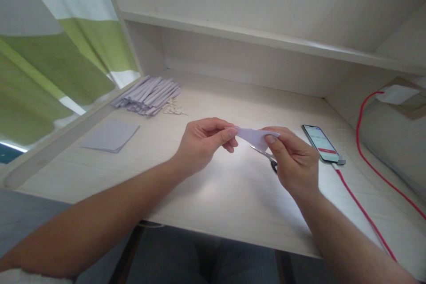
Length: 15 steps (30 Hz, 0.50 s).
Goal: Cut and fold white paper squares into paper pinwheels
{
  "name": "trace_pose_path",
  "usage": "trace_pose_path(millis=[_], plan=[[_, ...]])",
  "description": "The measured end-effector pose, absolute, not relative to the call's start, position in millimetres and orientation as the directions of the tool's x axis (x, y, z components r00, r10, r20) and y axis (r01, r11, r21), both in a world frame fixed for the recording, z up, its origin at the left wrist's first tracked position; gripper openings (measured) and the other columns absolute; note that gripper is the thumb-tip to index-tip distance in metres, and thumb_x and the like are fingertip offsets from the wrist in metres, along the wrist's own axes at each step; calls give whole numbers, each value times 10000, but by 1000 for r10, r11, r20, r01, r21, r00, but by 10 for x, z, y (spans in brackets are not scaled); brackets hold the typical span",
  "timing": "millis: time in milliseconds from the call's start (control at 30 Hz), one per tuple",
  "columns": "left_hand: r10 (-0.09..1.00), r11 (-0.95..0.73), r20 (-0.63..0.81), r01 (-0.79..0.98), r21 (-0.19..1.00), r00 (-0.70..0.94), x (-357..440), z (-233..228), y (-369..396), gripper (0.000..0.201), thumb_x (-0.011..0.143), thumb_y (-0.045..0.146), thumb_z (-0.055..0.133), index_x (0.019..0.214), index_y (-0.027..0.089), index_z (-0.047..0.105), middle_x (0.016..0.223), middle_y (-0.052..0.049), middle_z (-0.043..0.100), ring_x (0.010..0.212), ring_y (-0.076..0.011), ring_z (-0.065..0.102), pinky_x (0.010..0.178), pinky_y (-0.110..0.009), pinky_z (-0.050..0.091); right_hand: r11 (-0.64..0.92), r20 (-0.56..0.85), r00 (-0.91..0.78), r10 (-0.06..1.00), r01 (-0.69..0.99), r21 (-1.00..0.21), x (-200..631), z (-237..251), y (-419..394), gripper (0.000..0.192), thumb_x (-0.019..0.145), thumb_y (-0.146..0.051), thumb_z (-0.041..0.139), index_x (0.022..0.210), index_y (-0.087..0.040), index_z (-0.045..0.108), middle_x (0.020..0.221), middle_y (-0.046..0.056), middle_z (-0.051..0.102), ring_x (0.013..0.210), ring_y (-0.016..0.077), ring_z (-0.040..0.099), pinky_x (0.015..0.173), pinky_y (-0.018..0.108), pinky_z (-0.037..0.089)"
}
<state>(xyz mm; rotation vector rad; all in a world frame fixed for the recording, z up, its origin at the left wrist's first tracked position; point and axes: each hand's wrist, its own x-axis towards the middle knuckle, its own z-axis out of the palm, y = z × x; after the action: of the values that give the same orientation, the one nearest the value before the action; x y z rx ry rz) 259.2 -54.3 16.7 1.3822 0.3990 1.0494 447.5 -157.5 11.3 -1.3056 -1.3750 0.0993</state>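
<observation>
A small piece of pale lilac paper [252, 136] is stretched between my two hands above the desk. My left hand [210, 139] pinches its left end between thumb and fingers. At the other end, my right hand [293, 153] grips the paper with the thumb on top. Scissors [264, 153] lie on the desk beneath the paper, their blades pointing left; my right hand hides part of their handles. Whether the paper is folded or curled along its edge, I cannot tell.
A heap of rolled paper tubes [151, 94] lies at the back left, with short string pieces [173, 107] beside it. Flat paper sheets [111, 135] lie nearer. On the right is a phone [321, 143] with a red cable [361, 211]. A shelf [253, 35] overhangs the desk's back.
</observation>
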Motion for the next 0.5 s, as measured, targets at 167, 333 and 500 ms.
trace_pose_path(millis=[167,333,500], plan=[[722,-81,279,-323,943,633,2580,102,-529,145,847,246,826,960,158,803,698,-26,773,539,-128,696,522,-232,576,466,718,168,676,657,-593,4471,118,-1593,203,970,-159,691,1041,-300,818,1078,33,755,1004,205,702,874,373,551],[742,-180,349,-331,926,573,2576,91,-510,70,826,183,834,895,179,825,768,-36,804,692,-157,768,623,-236,614,471,705,163,690,638,-609,4500,89,-1589,306,921,-134,720,1125,-344,810,1256,34,734,1186,249,683,1028,446,526],[747,-404,494,-288,869,445,2579,79,-517,158,774,96,850,899,193,835,850,-33,831,795,-167,793,750,-251,642,344,344,449,824,85,-935,4592,126,-1491,309,905,-260,690,1196,-343,754,1292,38,720,1171,262,691,986,474,585]])
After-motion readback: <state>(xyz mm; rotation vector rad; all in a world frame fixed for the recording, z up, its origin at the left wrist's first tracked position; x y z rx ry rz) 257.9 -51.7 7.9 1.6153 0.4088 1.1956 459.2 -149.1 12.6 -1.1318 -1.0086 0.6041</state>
